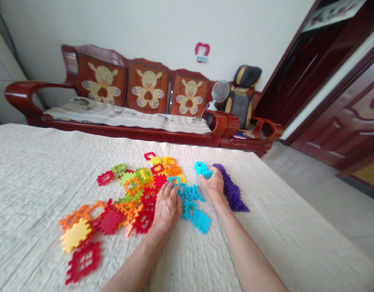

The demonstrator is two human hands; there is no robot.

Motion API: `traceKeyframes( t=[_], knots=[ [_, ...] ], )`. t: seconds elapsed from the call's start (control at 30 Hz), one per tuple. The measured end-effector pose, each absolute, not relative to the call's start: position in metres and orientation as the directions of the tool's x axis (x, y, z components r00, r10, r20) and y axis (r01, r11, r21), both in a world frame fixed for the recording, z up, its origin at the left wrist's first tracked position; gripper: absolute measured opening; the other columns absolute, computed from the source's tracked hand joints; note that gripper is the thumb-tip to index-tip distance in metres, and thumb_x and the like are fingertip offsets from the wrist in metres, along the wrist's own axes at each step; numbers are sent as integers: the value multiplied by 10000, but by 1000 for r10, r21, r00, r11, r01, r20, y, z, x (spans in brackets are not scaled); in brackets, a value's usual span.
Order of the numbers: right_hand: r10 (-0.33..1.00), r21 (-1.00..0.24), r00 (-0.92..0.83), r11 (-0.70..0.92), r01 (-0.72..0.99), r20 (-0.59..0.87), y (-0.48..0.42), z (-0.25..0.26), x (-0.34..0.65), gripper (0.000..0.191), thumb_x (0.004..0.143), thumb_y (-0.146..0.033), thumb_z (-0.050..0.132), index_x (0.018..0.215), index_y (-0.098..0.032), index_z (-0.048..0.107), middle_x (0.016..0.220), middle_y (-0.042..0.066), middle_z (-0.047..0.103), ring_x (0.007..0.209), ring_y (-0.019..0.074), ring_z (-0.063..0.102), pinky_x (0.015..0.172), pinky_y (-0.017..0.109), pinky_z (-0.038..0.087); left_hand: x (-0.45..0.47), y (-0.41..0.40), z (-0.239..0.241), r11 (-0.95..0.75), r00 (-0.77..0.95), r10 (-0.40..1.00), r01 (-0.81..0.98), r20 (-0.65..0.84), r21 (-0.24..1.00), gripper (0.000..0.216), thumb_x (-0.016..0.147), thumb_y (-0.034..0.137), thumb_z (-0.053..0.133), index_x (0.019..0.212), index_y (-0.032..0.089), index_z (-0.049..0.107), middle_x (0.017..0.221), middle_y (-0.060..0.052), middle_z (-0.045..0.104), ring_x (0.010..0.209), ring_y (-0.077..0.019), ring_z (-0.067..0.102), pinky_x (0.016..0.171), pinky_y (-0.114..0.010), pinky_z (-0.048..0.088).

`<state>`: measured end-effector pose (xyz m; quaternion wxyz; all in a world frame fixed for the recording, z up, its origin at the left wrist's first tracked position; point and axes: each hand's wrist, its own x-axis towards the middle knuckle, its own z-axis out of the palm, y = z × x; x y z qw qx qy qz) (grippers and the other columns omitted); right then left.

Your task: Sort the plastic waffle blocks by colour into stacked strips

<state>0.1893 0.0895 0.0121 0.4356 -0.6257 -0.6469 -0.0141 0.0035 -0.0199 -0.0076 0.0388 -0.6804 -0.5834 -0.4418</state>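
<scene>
Colourful toothed plastic tiles lie scattered on a cream bedspread [37,170]. My left hand [167,207] rests palm down on the pile, its fingers curled over red and orange tiles [144,215] beside a row of cyan tiles [193,209]. My right hand [213,183] is closed on a cyan tile [201,168] at the far end of that row. A row of purple tiles [232,190] lies just right of that hand. A yellow tile [75,234] and a red window tile [83,261] lie at the near left.
Beyond the bed stands a dark red wooden bench [129,121] with three bear-print cushions. A small fan [220,92] and a backpack [243,97] sit at its right end. Dark wooden doors [341,117] are at the right, with tiled floor [326,202] beside the bed.
</scene>
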Motion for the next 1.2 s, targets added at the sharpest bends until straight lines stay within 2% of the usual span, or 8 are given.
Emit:
traceKeyframes(
  t=[0.27,0.4,0.6,0.77,0.9,1.0,1.1,1.2],
  knots=[
    [794,-464,71,277,841,603,93,13,189,458,775,-397,547,1143,-124,564,1115,168,562,1074,303,523,957,440,426,3,-21,-6,-319,-56,767,831,639,456,300,881,185,455,1150,202,588,1255,-116,594,1214,-274,509,1010,-506,444],
    [809,-479,85,255,840,581,93,13,183,502,749,-385,571,1187,-141,551,1090,151,572,1042,311,528,941,456,428,3,-21,-6,-311,-58,773,833,631,457,297,884,186,450,1145,198,591,1248,-120,596,1209,-276,512,1004,-506,446],
    [847,-478,95,199,856,524,94,13,183,525,784,-405,536,1204,-89,540,1115,185,558,1055,320,516,940,446,415,3,-21,-6,-316,-47,775,834,630,451,301,883,184,451,1150,208,588,1247,-113,593,1199,-272,518,1008,-503,440],
    [795,-451,85,248,858,601,91,17,184,495,777,-393,565,1184,-111,551,1113,170,569,1059,312,518,934,454,412,3,-22,-6,-309,-38,779,845,626,435,301,880,175,460,1153,185,586,1238,-124,598,1196,-274,517,1000,-499,445],
    [751,-404,-77,435,805,656,81,29,170,366,842,-334,504,1138,-136,586,1090,141,623,1046,268,552,930,397,420,2,-22,-7,-323,-33,770,842,638,433,299,881,163,459,1154,166,580,1237,-132,595,1182,-262,528,990,-490,454],
    [768,-376,-289,558,740,571,68,36,151,250,874,-270,475,1040,-173,636,1006,91,687,977,224,602,901,347,423,3,-22,-6,-324,-29,772,841,635,432,300,868,149,467,1143,166,587,1227,-133,598,1166,-260,539,973,-483,465],
    [789,-340,-406,579,741,461,56,38,133,231,890,-259,481,1036,-194,648,985,69,709,960,218,618,876,346,416,3,-22,-4,-328,-33,774,833,632,446,311,842,119,472,1124,164,596,1215,-130,602,1144,-258,550,955,-465,476],
    [807,-351,-420,568,745,415,52,34,125,243,889,-251,490,1072,-199,641,994,68,712,965,220,622,877,356,416,4,-22,-3,-337,-39,775,819,631,464,329,821,96,472,1119,157,595,1192,-128,611,1116,-255,564,940,-447,485]
  ],
)
